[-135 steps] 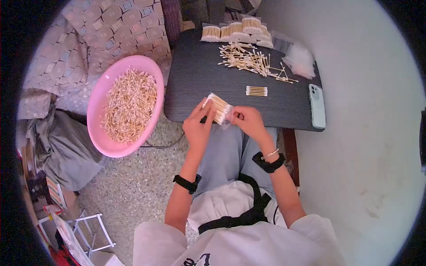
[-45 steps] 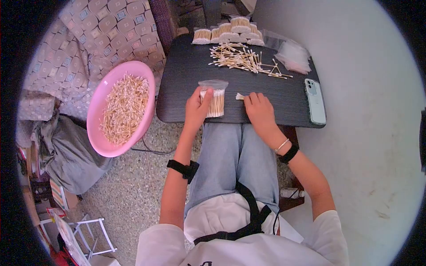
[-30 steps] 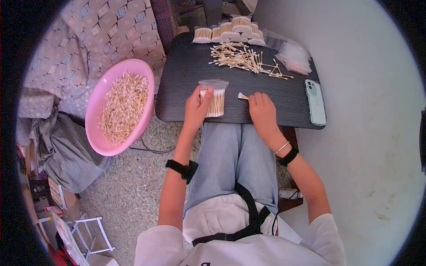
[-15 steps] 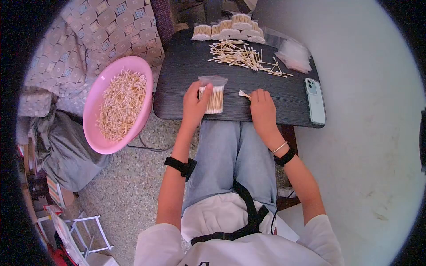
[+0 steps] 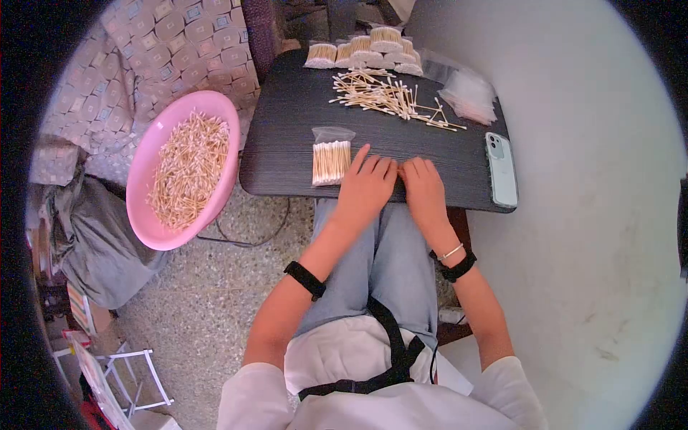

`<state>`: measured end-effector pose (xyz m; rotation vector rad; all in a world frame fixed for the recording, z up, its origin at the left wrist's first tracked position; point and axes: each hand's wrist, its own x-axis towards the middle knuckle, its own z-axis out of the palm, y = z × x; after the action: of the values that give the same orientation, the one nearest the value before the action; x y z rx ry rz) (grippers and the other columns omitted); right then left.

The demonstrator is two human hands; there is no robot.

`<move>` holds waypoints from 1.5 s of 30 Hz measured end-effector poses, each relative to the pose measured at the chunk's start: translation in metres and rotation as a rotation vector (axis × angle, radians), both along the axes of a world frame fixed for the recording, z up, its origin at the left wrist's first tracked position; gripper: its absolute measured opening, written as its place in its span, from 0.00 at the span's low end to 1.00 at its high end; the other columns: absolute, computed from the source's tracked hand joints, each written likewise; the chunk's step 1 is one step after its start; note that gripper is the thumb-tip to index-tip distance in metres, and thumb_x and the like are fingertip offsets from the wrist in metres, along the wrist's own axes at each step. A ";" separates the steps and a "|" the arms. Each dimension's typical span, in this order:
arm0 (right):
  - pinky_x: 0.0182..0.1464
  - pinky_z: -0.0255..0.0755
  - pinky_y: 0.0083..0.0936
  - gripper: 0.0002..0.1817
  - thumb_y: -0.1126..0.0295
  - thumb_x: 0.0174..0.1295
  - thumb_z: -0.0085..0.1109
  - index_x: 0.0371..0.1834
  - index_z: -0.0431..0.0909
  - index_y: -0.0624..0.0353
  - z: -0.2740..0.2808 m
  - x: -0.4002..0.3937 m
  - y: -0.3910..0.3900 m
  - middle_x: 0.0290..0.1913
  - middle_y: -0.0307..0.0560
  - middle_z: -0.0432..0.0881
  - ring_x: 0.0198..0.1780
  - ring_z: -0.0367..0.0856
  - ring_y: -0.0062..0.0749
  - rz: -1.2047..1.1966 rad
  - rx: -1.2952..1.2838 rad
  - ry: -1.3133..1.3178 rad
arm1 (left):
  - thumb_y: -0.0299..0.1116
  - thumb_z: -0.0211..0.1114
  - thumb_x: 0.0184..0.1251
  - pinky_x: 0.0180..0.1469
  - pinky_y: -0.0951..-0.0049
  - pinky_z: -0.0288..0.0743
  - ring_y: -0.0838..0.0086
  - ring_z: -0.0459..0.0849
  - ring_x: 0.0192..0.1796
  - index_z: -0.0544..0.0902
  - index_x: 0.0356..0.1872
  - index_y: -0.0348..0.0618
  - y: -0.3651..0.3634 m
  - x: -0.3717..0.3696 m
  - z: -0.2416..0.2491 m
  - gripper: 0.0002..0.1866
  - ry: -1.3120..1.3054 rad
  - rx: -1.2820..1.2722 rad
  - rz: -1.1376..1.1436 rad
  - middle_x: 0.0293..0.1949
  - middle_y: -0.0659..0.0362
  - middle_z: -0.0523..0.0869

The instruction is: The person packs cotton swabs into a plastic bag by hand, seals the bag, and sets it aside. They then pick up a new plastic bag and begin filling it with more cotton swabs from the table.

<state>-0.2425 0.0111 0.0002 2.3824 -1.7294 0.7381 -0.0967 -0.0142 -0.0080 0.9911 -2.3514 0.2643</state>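
Note:
My left hand (image 5: 368, 188) is palm down near the table's front edge, its little finger out and its other fingertips bent down against those of my right hand. My right hand (image 5: 425, 190) is closed beside it, where a small bunch of cotton swabs showed a moment ago; the fingers now hide it. What my left fingertips pinch is hidden too. Just left of my left hand, a clear zip bag (image 5: 332, 162) filled with an even row of cotton swabs lies flat on the dark table (image 5: 279, 154).
Loose cotton swabs (image 5: 380, 94) lie scattered beyond my hands. Filled swab bags (image 5: 364, 47) are stacked at the back edge, with flat clear bags (image 5: 469, 95) to their right. A phone (image 5: 501, 169) lies at the right edge. A pink basin (image 5: 136, 204) of swabs stands left of the table.
My left hand has let go of the filled bag and moved right to meet my right hand. The swab bunch in my right hand has gone out of sight. The view has shifted slightly.

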 end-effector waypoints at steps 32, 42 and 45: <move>0.32 0.70 0.26 0.09 0.71 0.56 0.54 0.38 0.79 0.57 0.031 -0.015 0.056 0.29 0.43 0.78 0.32 0.76 0.34 0.089 0.240 -0.283 | 0.34 0.57 0.60 0.38 0.63 0.76 0.60 0.80 0.39 0.78 0.39 0.44 0.033 0.022 0.026 0.08 0.175 0.489 -0.165 0.33 0.56 0.77; 0.28 0.60 0.13 0.16 0.60 0.68 0.48 0.39 0.79 0.60 0.067 -0.012 0.071 0.25 0.31 0.72 0.27 0.65 0.12 0.239 1.002 -1.052 | 0.31 0.62 0.60 0.31 0.72 0.72 0.66 0.79 0.29 0.81 0.40 0.40 0.058 0.038 0.049 0.09 0.592 0.705 -0.397 0.28 0.56 0.77; 0.29 0.63 0.18 0.16 0.60 0.69 0.45 0.37 0.78 0.61 0.055 -0.006 0.074 0.25 0.35 0.74 0.27 0.70 0.19 0.219 0.860 -1.009 | 0.29 0.62 0.60 0.28 0.76 0.71 0.71 0.79 0.24 0.83 0.37 0.37 0.055 0.039 0.049 0.08 0.667 0.777 -0.356 0.26 0.55 0.79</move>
<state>-0.2482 0.0852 0.0548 3.0308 -2.5513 1.7554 -0.0580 0.0409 0.0406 0.7708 -1.9253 -1.0266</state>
